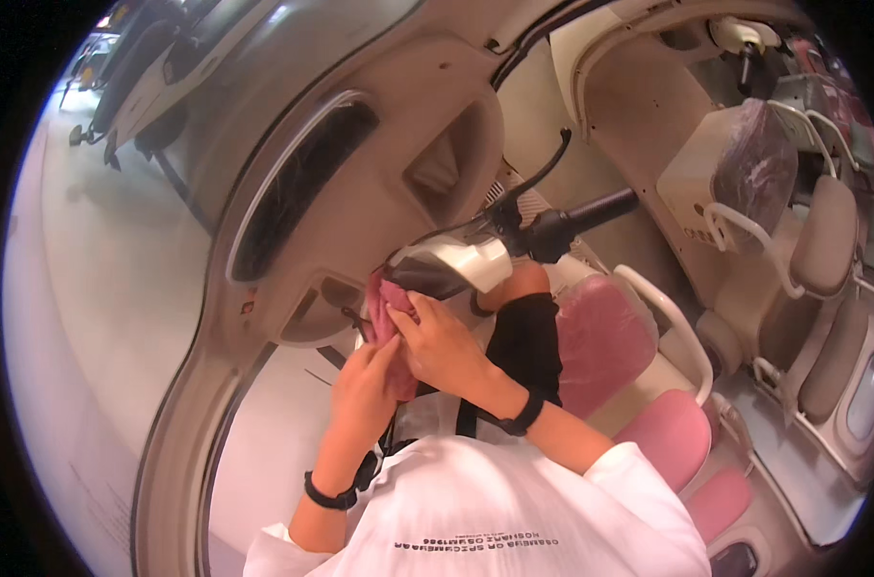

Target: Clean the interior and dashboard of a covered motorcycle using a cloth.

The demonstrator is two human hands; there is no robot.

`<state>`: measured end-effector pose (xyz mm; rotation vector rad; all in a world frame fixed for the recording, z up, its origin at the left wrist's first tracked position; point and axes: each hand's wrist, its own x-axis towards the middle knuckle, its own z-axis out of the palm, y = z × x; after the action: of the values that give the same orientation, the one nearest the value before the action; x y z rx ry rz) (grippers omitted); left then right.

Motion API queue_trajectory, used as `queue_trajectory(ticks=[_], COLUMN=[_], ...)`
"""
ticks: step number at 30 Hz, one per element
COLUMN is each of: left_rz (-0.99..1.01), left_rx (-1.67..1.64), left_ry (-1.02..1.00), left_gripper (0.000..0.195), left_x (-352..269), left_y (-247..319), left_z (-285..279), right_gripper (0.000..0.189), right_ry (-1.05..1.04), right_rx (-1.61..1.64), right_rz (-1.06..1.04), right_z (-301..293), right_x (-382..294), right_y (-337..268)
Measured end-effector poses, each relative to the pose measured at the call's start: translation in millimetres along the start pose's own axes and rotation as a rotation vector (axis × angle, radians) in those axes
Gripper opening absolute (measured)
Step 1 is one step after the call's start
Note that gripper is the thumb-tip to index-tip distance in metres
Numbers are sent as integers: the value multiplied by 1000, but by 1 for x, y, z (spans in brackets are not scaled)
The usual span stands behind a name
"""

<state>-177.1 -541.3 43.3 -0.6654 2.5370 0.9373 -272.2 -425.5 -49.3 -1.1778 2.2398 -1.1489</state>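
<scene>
Both my hands are on a pink cloth [381, 315] at the near end of the scooter's handlebar. My left hand [365, 386] pinches the lower part of the cloth between thumb and fingers. With the fingers bent over its upper part, my right hand [437, 339] presses the cloth beside the dark display panel [426, 280]. A cream handlebar cover [473, 263] surrounds that panel. From its far side stick out a black grip [601, 209] and a black brake lever [545, 169]. The cloth and my hands hide the near grip.
A beige front panel with storage pockets [437, 169] and a windscreen [314, 43] curve around the handlebar. A pink plastic-wrapped seat [606, 339] with a white armrest [668, 317] is at the right. Another vehicle with a wrapped seat [758, 169] stands behind it.
</scene>
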Motion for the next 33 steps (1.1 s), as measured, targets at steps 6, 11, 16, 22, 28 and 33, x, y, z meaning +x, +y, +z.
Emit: queue_trajectory(ticks=[6, 11, 16, 22, 28, 33], left_rz=[-169, -256, -208, -311, -173, -29], left_rx=[-83, -293, -324, -244, 21, 259], left_ry=[39, 177, 457, 723, 862, 1136], left_gripper=[47, 62, 66, 82, 80, 66], left_x=[-9, 1, 3, 22, 38, 68], left_y=[23, 38, 31, 5, 3, -29], left_z=[17, 89, 150, 187, 182, 160], right_gripper=[37, 34, 29, 27, 32, 42], right_ry=[-246, -313, -377, -169, -206, 38], right_rx=[-82, -157, -268, -375, -241, -323], right_rz=[-253, -383, -417, -638, -584, -847], right_z=[12, -1, -5, 11, 9, 37], right_x=[50, 49, 27, 18, -2, 49], right_y=[28, 41, 56, 83, 91, 81])
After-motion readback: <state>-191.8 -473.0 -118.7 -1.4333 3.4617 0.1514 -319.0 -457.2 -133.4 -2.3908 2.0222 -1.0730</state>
